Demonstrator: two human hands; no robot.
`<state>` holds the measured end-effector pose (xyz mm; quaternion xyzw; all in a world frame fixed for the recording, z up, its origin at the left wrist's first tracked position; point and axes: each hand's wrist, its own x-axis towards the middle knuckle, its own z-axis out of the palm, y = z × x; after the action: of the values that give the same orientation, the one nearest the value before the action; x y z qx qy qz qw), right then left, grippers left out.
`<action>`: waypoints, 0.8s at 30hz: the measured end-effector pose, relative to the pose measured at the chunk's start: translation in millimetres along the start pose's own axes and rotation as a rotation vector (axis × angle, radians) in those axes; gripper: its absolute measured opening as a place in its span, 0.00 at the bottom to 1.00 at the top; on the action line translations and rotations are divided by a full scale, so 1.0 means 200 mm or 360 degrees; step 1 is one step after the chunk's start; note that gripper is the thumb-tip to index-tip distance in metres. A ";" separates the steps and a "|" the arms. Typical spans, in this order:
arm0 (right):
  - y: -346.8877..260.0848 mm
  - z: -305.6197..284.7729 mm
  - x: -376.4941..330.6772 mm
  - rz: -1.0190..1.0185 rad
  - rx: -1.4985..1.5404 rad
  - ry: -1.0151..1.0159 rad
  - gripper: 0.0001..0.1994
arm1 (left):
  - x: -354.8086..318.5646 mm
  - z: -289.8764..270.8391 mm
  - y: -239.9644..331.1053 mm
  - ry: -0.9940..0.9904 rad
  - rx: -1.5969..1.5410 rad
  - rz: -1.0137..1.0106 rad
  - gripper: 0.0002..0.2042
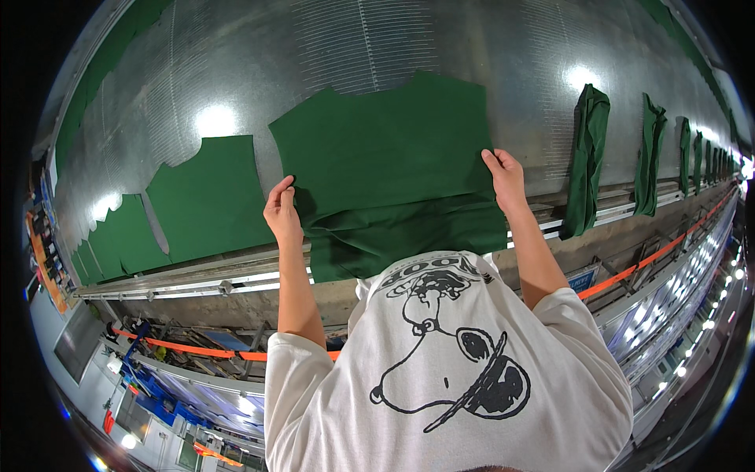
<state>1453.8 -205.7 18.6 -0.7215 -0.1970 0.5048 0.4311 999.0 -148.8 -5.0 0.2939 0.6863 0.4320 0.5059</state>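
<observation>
A dark green shirt-shaped fabric panel (393, 153) lies on the metal table in front of me, its neckline and shoulders pointing away. My left hand (283, 208) pinches the panel's left edge between thumb and fingers. At the opposite edge, my right hand (507, 179) grips the cloth with the thumb on top. Between the hands the upper part is fairly flat, while the lower part wrinkles and hangs over the table's near edge against my white shirt.
The grey metal tabletop (519, 102) carries fine ruled lines. More flat green panels (208, 197) lie to the left. At the right, bunched green pieces (590, 149) hang over the near rail in a row. An orange strip (629, 267) runs below that edge.
</observation>
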 end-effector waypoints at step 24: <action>0.09 -0.02 0.02 0.0027 -0.0034 0.0013 0.12 | 0.01 -0.02 -0.04 -0.0003 0.0075 0.0018 0.12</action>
<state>1457.2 -214.0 2.0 -0.7298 -0.1944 0.5032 0.4199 995.7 -152.4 -12.4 0.3099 0.6942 0.4183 0.4971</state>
